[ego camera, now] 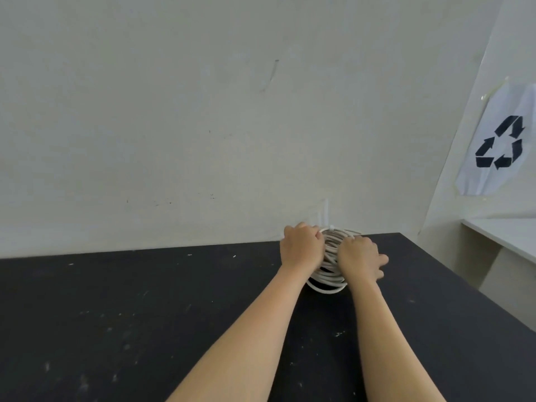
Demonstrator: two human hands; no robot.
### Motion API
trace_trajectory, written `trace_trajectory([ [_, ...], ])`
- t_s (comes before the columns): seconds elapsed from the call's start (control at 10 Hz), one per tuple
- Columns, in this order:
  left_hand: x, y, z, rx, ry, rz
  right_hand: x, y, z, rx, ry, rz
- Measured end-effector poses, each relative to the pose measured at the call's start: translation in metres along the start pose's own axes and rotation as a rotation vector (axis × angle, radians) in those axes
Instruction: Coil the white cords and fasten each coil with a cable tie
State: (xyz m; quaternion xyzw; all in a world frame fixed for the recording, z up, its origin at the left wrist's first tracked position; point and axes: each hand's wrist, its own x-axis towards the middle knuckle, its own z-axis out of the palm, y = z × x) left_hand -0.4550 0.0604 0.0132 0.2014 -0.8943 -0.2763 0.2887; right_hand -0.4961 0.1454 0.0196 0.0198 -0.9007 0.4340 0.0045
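So the coil of white cord [329, 274] is sitting near the far edge of the black table [116, 314], right up by the pale wall [203, 111], and both hands are on it. The left hand [301, 246] is curled into a fist over the coil's left side, fingers wrapped around the top strands. The right hand [359, 256] lies across the right side with the fingers pointing right, loosely spread and flattish, pressing on the loops rather than gripping them, I think; the palm side is hidden, so hard to be sure. The coil shows between the two hands, with its near loops sticking out below the wrists. There's a small white nub at the top of the coil [331, 227], maybe a cable tie. A recycling sign [499, 143] hangs on the right wall.
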Motion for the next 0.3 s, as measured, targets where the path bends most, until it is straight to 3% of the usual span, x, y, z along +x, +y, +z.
trace_trajectory([
  [0.2, -0.009, 0.009, -0.016, -0.079, -0.202, -0.103, -0.008, -0.001, -0.004, 0.103, -0.172, 0.040],
  [0.3, -0.021, 0.005, -0.025, -0.116, -0.201, -0.148, -0.030, -0.002, -0.005, 0.078, -0.142, 0.050],
])
